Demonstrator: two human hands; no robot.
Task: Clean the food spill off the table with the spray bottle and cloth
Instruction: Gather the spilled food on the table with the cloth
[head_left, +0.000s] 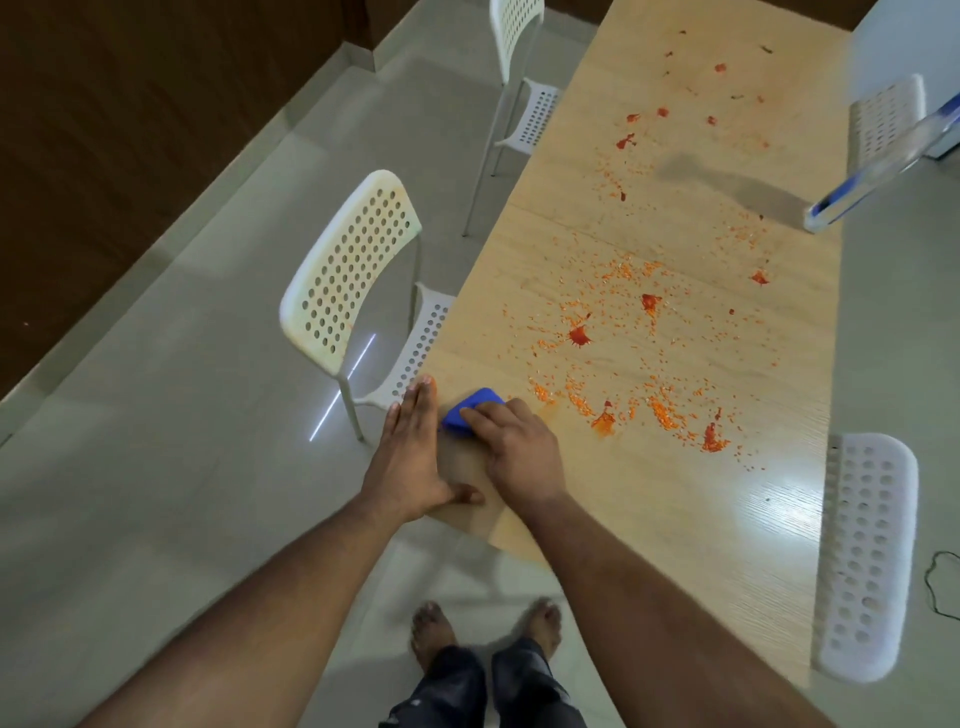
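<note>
1. The blue cloth (472, 407) lies bunched at the wooden table's (649, 499) near left edge, short of the orange-red food spill (613, 332).
2. The right hand (514, 447) presses on it, fingers curled over it.
3. The left hand (408, 457) lies flat, fingers straight, along the table edge.
4. A white perforated chair (348, 275) stands beside it.

White perforated chairs (349, 270) flank the long pale wood tabletop (675, 509); glossy grey floor tiles (182, 415) catch light, dark wood wall (130, 104) at left.

One head-worn wide-angle view looks steeply down and forward from standing height along the worktop (675, 493), with the floor (156, 493) at left.
</note>
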